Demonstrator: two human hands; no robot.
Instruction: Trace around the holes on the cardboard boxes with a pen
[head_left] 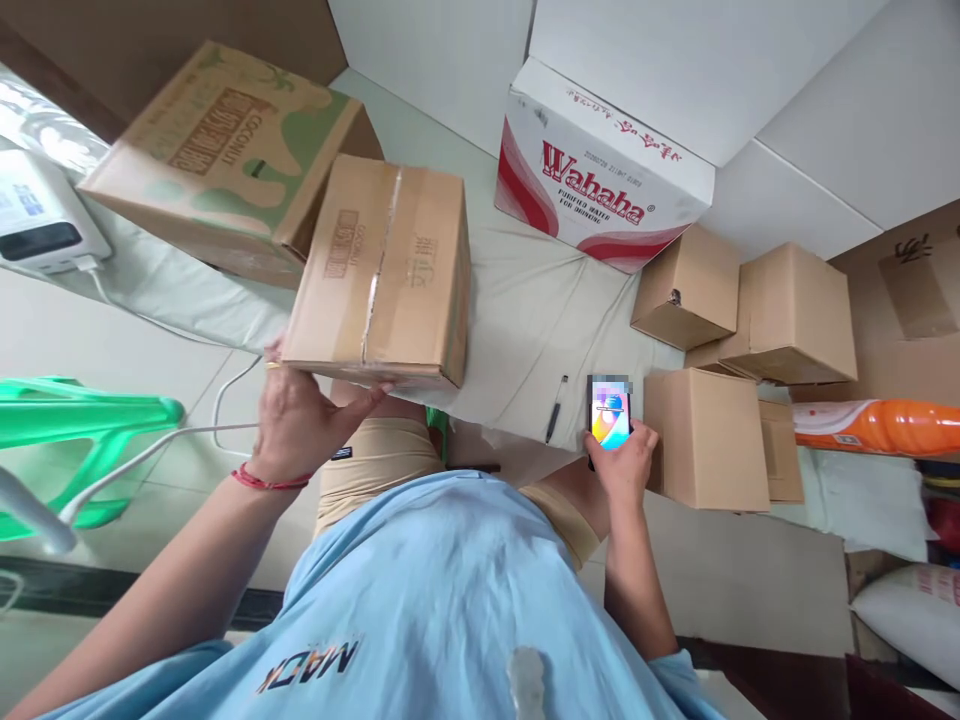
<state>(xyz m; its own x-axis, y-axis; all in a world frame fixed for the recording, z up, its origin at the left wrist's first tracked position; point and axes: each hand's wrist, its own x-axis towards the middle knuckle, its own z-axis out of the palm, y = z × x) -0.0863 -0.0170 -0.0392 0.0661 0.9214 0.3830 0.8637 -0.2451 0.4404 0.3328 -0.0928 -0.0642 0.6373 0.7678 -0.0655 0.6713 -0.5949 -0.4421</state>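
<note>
so the left hand [296, 415] is up against the near left corner of a taped box [412, 270], thumb out wide along the bottom edge; the other fingers mostly vanish round the side, so I honestly can't tell how firmly it's gripping; the box sits at the left part of the cloth-covered counter [517, 330], its underside hidden; the right hand [626, 460] is pinching the lower end of a phone [611, 415] between thumb and fingers, at the counter's near edge; the screen is lit but its top is pixelated, and I can't tell if the phone is also resting on the cloth; a dark pen [556, 410] lies just left of it; behind the taped box there's a green-patterned coconut box [300, 140], partly covered by it; the Wahaha box [600, 190] stands further back, lower right corner tucked behind the small cartons [720, 440], which overlap so much I can't count them for sure; the orange bottle [877, 425] runs off the right edge, its left end hidden by cartons; far left, a white device [45, 215] is cut off too, its display unreadable
</note>
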